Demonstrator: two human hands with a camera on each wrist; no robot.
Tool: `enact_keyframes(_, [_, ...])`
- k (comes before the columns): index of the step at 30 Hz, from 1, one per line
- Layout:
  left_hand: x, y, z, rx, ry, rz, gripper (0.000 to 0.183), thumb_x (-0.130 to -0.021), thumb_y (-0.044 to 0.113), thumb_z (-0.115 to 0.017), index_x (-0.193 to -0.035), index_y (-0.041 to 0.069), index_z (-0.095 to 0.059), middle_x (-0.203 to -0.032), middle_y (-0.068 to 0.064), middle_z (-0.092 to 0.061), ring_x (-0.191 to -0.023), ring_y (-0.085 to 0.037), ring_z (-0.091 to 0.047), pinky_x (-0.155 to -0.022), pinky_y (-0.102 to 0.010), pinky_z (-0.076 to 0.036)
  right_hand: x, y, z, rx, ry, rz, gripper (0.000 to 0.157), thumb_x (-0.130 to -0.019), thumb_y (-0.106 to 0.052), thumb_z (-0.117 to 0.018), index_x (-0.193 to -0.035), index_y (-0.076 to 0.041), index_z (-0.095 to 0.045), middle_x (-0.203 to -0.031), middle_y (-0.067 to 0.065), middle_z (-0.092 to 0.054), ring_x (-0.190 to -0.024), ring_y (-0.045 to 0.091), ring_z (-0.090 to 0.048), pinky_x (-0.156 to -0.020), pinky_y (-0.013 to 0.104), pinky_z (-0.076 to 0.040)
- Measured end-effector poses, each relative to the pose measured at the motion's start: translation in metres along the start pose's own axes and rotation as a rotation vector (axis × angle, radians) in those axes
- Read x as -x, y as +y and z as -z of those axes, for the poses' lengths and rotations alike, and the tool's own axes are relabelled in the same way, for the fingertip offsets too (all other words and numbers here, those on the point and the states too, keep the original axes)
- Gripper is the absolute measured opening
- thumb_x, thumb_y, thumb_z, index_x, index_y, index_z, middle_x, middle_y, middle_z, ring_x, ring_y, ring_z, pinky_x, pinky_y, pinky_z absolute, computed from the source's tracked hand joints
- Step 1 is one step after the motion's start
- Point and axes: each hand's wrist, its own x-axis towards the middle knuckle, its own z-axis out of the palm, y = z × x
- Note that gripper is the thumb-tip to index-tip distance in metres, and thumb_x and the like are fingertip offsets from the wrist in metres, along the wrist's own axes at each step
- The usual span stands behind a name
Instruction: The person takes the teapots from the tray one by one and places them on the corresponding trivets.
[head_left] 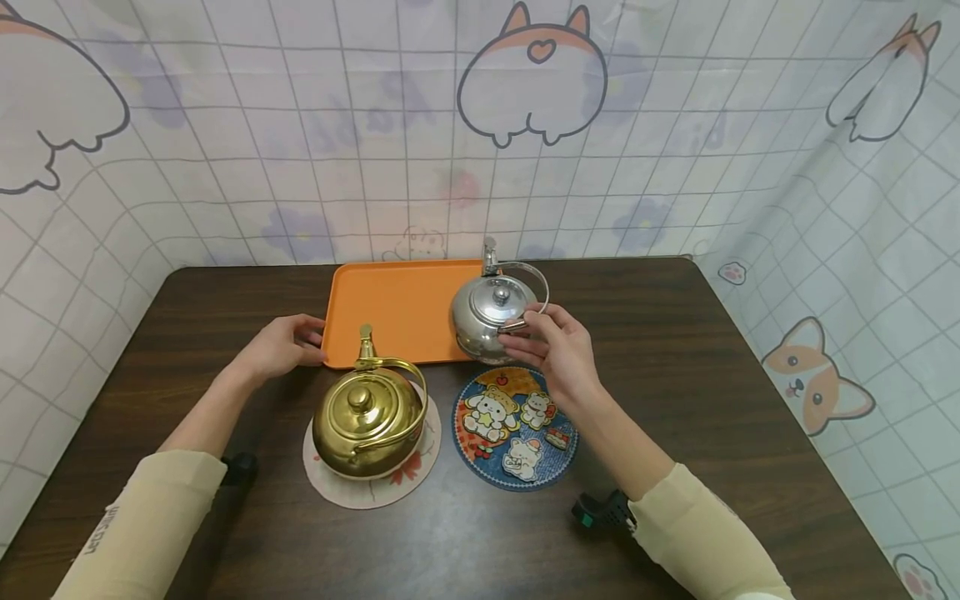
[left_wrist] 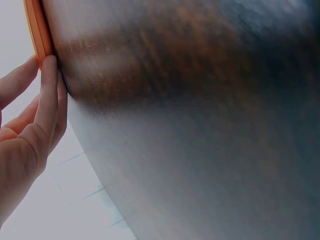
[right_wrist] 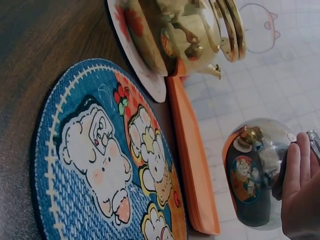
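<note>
A silver kettle is over the right end of an orange tray. My right hand grips the kettle's looped handle. In the right wrist view a strip of wall shows between the silver kettle's body and the tray's rim, so it hangs above it. My left hand pinches the tray's left edge near its front corner; in the left wrist view thumb and fingers lie on either side of that edge. A gold kettle stands on a pale round mat, to the right of my left forearm.
A blue round mat with cartoon animals lies in front of the tray, right of the pale mat. Everything stands on a dark wooden table. A tile-patterned cloth wall rises behind the table and at both sides.
</note>
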Motion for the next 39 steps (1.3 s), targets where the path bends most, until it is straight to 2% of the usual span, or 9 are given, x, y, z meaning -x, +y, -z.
enact_keyframes(22, [0.001,0.0,0.0,-0.018,0.001,0.004,0.06,-0.095,0.009,-0.072,-0.145,-0.012,-0.046,-0.122,-0.028,-0.059,-0.104,-0.036,-0.059,-0.085,-0.045,-0.049,0.017,-0.01,0.005,-0.004,-0.016,0.034,0.008,-0.105,-0.011,-0.057,-0.111,-0.006,-0.057,-0.096,0.01,-0.074,-0.079,0.022,-0.076,-0.077,0.036,-0.059])
enact_keyframes(30, [0.001,-0.001,-0.001,-0.013,0.001,0.002,0.059,-0.096,0.008,-0.072,-0.145,-0.012,-0.046,-0.122,-0.028,-0.059,-0.104,-0.036,-0.059,-0.086,-0.045,-0.049,0.022,-0.012,0.009,-0.008,0.006,0.033,0.004,-0.105,-0.009,-0.056,-0.108,-0.007,-0.058,-0.094,0.01,-0.074,-0.079,0.023,-0.076,-0.079,0.038,-0.059])
enact_keyframes(39, [0.0,-0.001,-0.001,-0.007,0.002,0.004,0.059,-0.096,0.009,-0.072,-0.145,-0.012,-0.046,-0.122,-0.028,-0.059,-0.104,-0.036,-0.059,-0.085,-0.045,-0.049,0.029,-0.015,0.012,0.004,-0.018,0.032,0.006,-0.106,-0.01,-0.055,-0.108,-0.005,-0.057,-0.094,0.01,-0.074,-0.079,0.022,-0.076,-0.078,0.037,-0.059])
